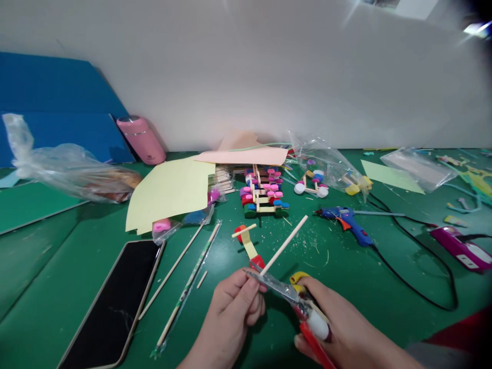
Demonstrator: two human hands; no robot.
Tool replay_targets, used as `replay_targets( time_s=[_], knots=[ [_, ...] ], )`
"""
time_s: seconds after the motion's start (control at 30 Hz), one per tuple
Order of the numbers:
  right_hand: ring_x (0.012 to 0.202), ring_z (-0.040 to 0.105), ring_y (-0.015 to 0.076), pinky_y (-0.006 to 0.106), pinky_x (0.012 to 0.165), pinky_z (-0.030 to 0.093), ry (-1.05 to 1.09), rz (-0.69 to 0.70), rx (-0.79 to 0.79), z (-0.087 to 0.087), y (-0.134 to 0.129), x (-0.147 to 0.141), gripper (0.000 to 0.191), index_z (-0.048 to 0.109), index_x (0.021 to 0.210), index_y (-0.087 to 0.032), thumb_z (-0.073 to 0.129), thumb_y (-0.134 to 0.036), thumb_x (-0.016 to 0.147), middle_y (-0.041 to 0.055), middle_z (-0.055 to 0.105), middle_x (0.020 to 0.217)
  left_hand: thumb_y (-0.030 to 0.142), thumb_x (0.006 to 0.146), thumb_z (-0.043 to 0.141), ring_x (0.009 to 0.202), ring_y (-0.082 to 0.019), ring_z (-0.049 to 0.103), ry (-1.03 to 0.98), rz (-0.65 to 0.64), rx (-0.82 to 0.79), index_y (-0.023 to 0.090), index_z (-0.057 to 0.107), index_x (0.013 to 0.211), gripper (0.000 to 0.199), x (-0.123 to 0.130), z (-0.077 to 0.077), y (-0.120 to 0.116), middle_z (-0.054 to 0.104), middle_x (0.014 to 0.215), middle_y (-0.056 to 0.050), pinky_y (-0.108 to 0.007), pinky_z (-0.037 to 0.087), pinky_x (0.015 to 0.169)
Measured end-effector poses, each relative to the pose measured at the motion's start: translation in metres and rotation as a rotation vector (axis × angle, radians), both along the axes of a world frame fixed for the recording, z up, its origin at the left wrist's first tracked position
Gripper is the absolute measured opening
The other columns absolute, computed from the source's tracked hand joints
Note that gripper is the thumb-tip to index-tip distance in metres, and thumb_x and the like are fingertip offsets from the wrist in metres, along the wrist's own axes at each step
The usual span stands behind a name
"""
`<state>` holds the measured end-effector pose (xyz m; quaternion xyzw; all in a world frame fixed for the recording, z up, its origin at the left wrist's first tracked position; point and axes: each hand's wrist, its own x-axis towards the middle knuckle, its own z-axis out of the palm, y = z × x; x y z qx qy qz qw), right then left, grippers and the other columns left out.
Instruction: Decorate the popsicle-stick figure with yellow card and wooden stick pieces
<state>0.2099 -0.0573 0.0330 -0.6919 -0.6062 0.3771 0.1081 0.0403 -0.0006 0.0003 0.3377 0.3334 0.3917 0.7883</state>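
My left hand [232, 315] is closed, thumb and fingers pinching the lower end of a thin wooden stick [287, 242] that slants up to the right. In my right hand [340, 318] are scissors [282, 288] with red and yellow handles. Their blades cross the stick close to my left fingertips; whether they cut into it I cannot tell. A white part shows by the handles. Just beyond my left hand lies a small piece with red ends [249, 247], a pale strip between them and a short stick across one end.
Behind stands a cluster of small colourful wheeled pieces [263, 195]. A blue glue gun [348, 223] with a black cord lies to the right, near a purple device [461, 248]. On the left are a phone [115, 302], a wrapped stick [188, 287] and a pink bottle [142, 139].
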Motion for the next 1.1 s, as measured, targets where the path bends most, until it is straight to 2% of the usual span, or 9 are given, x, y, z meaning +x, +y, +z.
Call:
replay_targets(
  time_s=[0.17, 0.37, 0.47, 0.53, 0.6, 0.73, 0.83, 1.0, 1.1],
  knots=[
    [0.062, 0.054, 0.0168, 0.026, 0.054, 0.043, -0.102, 0.008, -0.009, -0.005, -0.001, 0.008, 0.033, 0.048, 0.089, -0.021, 0.062, -0.027, 0.06, 0.0007, 0.061, 0.075, 0.032, 0.087, 0.043, 0.039, -0.004, 0.016, -0.123, 0.068, -0.072, 0.016, 0.054, 0.065, 0.029, -0.022, 0.023, 0.013, 0.019, 0.043, 0.01, -0.021, 0.024, 0.046],
    [0.103, 0.054, 0.0303, 0.043, 0.086, 0.044, -0.173, 0.148, 0.118, -0.027, -0.006, 0.004, 0.061, 0.049, 0.116, -0.01, 0.063, -0.03, 0.06, 0.0177, 0.056, 0.115, 0.029, 0.087, 0.043, 0.047, -0.007, 0.029, 0.054, 0.33, 0.064, 0.017, 0.056, 0.072, 0.023, -0.033, 0.041, 0.014, 0.03, 0.048, 0.006, -0.02, 0.028, 0.047],
    [0.109, 0.051, 0.0267, 0.039, 0.089, 0.045, -0.168, 0.219, 0.322, -0.03, -0.003, 0.01, 0.05, 0.052, 0.114, -0.012, 0.059, -0.031, 0.068, 0.0158, 0.054, 0.119, 0.03, 0.086, 0.046, 0.048, -0.007, 0.031, 0.11, 0.331, 0.121, 0.017, 0.057, 0.074, 0.02, -0.025, 0.035, 0.009, 0.032, 0.049, 0.006, -0.02, 0.028, 0.047],
    [0.106, 0.053, 0.0215, 0.035, 0.089, 0.045, -0.209, 0.188, 0.496, -0.032, 0.009, 0.019, 0.031, 0.057, 0.106, -0.017, 0.048, -0.027, 0.079, 0.0115, 0.058, 0.114, 0.032, 0.085, 0.046, 0.048, -0.007, 0.031, 0.155, 0.314, 0.158, 0.017, 0.058, 0.075, 0.022, -0.021, 0.026, 0.007, 0.032, 0.05, 0.006, -0.02, 0.027, 0.046],
    [0.107, 0.052, 0.0199, 0.035, 0.091, 0.044, -0.302, 0.156, 0.589, -0.038, 0.03, 0.03, 0.029, 0.057, 0.108, -0.017, 0.04, -0.023, 0.085, 0.0105, 0.06, 0.112, 0.034, 0.086, 0.045, 0.048, -0.008, 0.032, 0.226, 0.289, 0.214, 0.017, 0.057, 0.075, 0.023, -0.018, 0.015, 0.006, 0.034, 0.051, 0.005, -0.02, 0.026, 0.045],
    [0.118, 0.044, 0.0264, 0.044, 0.096, 0.039, -0.418, 0.129, 0.599, -0.063, 0.077, 0.037, 0.041, 0.047, 0.121, -0.008, 0.039, -0.023, 0.084, 0.0173, 0.049, 0.127, 0.034, 0.087, 0.043, 0.05, -0.009, 0.035, 0.384, 0.244, 0.347, 0.018, 0.056, 0.078, 0.023, -0.016, -0.007, 0.006, 0.038, 0.054, 0.004, -0.022, 0.026, 0.046],
    [0.121, 0.039, 0.0306, 0.048, 0.095, 0.037, -0.423, 0.135, 0.612, -0.075, 0.091, 0.035, 0.043, 0.047, 0.122, -0.004, 0.039, -0.023, 0.084, 0.0203, 0.046, 0.13, 0.034, 0.086, 0.043, 0.051, -0.01, 0.036, 0.467, 0.242, 0.365, 0.017, 0.055, 0.078, 0.022, -0.015, -0.015, 0.005, 0.04, 0.056, 0.004, -0.023, 0.028, 0.047],
    [0.101, 0.058, 0.0185, 0.034, 0.089, 0.044, -0.363, 0.226, 0.629, -0.061, 0.074, 0.042, 0.027, 0.065, 0.094, -0.019, 0.039, -0.02, 0.085, 0.0061, 0.068, 0.102, 0.037, 0.084, 0.043, 0.05, -0.011, 0.035, 0.505, 0.27, 0.334, 0.017, 0.055, 0.075, 0.025, -0.013, -0.017, 0.005, 0.041, 0.055, 0.003, -0.022, 0.028, 0.046],
    [0.097, 0.059, 0.0172, 0.031, 0.087, 0.044, -0.369, 0.202, 0.64, -0.054, 0.075, 0.039, 0.03, 0.063, 0.096, -0.015, 0.035, -0.019, 0.087, 0.0082, 0.067, 0.101, 0.037, 0.084, 0.044, 0.05, -0.011, 0.037, 0.523, 0.277, 0.359, 0.017, 0.056, 0.076, 0.025, -0.013, -0.016, 0.004, 0.043, 0.056, 0.003, -0.022, 0.029, 0.047]
  ],
)
